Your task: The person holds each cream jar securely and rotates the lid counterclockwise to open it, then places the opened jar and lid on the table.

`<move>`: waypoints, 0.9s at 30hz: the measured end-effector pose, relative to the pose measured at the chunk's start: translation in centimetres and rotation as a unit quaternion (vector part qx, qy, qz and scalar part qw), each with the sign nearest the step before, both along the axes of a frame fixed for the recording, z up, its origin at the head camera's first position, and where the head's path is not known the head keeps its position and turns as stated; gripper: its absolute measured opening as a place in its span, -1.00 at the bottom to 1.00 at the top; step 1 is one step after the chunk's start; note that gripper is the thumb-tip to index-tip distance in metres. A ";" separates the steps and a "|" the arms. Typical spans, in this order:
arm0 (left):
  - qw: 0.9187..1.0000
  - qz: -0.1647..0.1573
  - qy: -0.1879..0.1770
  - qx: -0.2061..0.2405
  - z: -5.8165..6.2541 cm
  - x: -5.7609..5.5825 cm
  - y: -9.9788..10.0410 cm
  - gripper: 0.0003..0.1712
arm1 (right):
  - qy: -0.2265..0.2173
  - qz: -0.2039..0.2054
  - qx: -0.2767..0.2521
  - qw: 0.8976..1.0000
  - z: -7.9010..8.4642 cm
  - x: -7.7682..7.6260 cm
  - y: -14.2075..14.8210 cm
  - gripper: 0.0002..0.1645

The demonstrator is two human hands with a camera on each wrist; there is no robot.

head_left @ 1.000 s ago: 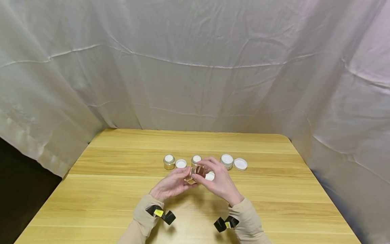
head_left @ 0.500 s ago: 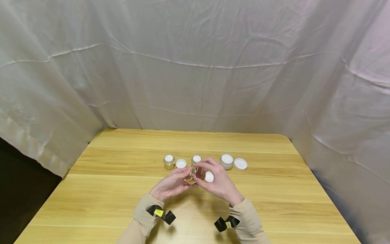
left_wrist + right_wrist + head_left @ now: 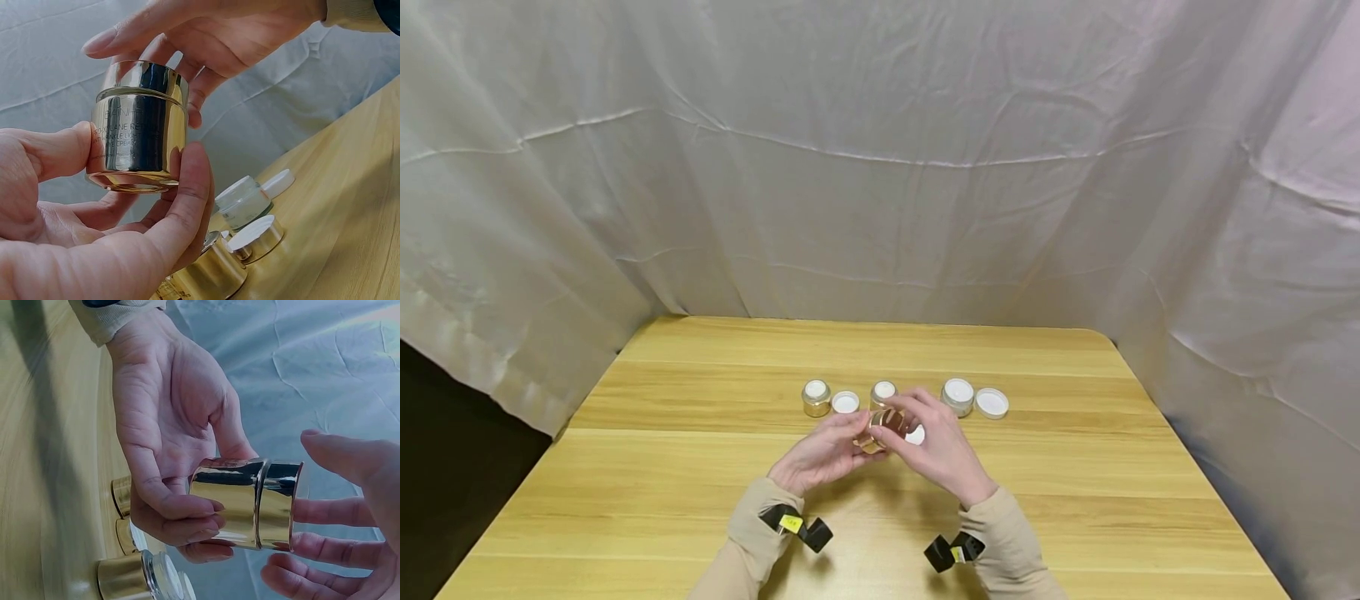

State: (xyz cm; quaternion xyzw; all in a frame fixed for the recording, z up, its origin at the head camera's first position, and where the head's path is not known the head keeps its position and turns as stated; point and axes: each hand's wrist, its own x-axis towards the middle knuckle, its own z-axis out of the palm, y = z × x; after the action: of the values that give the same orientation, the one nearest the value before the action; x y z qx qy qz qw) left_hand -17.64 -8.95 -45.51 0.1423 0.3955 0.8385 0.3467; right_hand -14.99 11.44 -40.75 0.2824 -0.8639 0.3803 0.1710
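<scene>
My left hand (image 3: 827,450) grips a gold cream jar (image 3: 134,144) between its thumb and fingers, held up above the table. The jar's shiny gold lid (image 3: 280,506) sits on its top; small dark print shows on the body in the left wrist view. Around the lid end is my right hand (image 3: 943,450). In the right wrist view its thumb (image 3: 331,447) stands apart from the lid, while its fingers, fairly straight and spread, reach behind the lid's edge.
Beyond the hands, a gold jar with a white top (image 3: 817,402) stands beside an upturned white-lined lid (image 3: 846,402). Another jar (image 3: 883,390) is partly hidden behind the fingers, near another lid (image 3: 916,435). Farther right are a wider frosted jar (image 3: 958,398) and its white lid (image 3: 992,404).
My right thumb and fingers have shifted about the lid, opening wider half a second ago and coming over it again now. The left hand and jar stay in place.
</scene>
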 end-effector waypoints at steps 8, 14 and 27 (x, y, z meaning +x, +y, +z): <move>1.000 0.003 0.003 -0.021 0.1 0.0 0.1 -0.76 | 0.000 0.014 0.007 1.000 0.1 0.1 0.0 -0.59; 1.000 -0.003 0.003 -0.022 0.1 0.1 0.1 -0.74 | 0.003 0.025 0.017 1.000 0.1 0.1 0.0 -0.56; 1.000 0.013 -0.008 -0.023 0.2 0.1 0.1 -0.77 | -0.004 -0.009 0.027 1.000 0.0 0.2 -0.3 -0.53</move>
State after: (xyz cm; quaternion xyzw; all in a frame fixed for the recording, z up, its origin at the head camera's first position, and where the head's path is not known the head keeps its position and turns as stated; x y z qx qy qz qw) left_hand -17.57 -8.85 -45.35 0.1227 0.4141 0.8344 0.3425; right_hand -14.78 11.18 -40.72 0.2777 -0.8771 0.3562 0.1636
